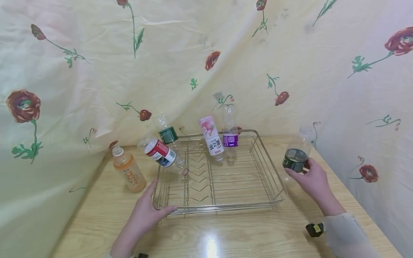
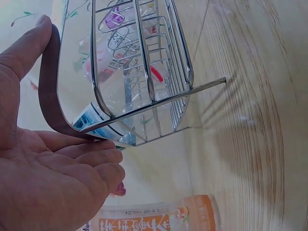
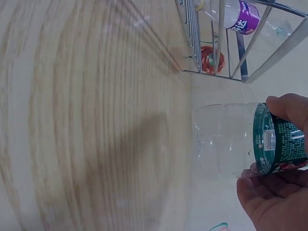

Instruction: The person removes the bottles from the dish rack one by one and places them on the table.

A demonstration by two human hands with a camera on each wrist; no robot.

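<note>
My right hand (image 1: 314, 181) grips a clear plastic bottle (image 1: 295, 157) with a dark green label, to the right of the metal wire dish rack (image 1: 226, 206). In the right wrist view, the thumb and fingers sit around that label. My left hand (image 1: 146, 209) touches the rack's near left corner, thumb along the front rim and fingers at the left side, mostly straight. Inside the rack, a peach drink bottle (image 1: 211, 136) and a purple-labelled bottle (image 1: 230, 139) lean at the back. Over the left side tilt a red-and-white-labelled bottle (image 1: 161, 154) and a green-labelled bottle (image 1: 168, 134).
An orange drink bottle (image 1: 130, 170) stands on the wooden table (image 1: 193, 236), left of the rack and near my left hand. A flower-patterned cloth (image 1: 180, 71) hangs behind and along both sides of the table.
</note>
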